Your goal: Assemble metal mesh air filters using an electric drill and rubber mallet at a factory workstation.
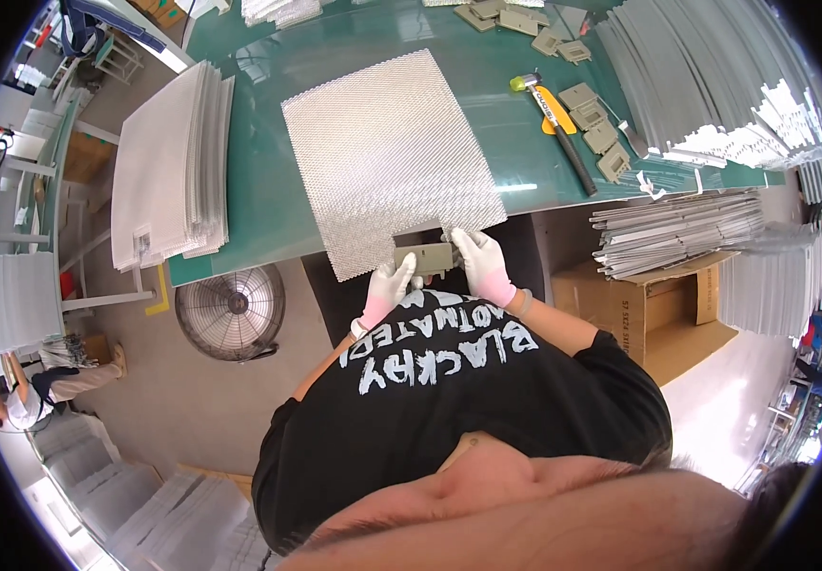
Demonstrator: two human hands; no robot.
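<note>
A silvery mesh sheet (pixel 382 143) lies on the green table, its near edge hanging over toward me. A rectangular notch is cut in that near edge. At the notch sits an olive-grey plastic piece (pixel 430 258) with a small window and tabs. My gloved left hand (pixel 389 288) is closed on the piece's left end, thumb on top. My gloved right hand (pixel 479 264) pinches the mesh beside the notch, close against the piece's right end. Its undersides and the fingers below are hidden.
On the table (pixel 268 190) lie a mesh sheet stack (pixel 168 162) to the left, a hammer (pixel 563 143), an orange-handled tool (pixel 554 109), several plastic pieces (pixel 594 119) and grey panels (pixel 696 76) to the right. Below stand a fan (pixel 230 312) and a cardboard box (pixel 620 314). Far left is another person (pixel 35 404).
</note>
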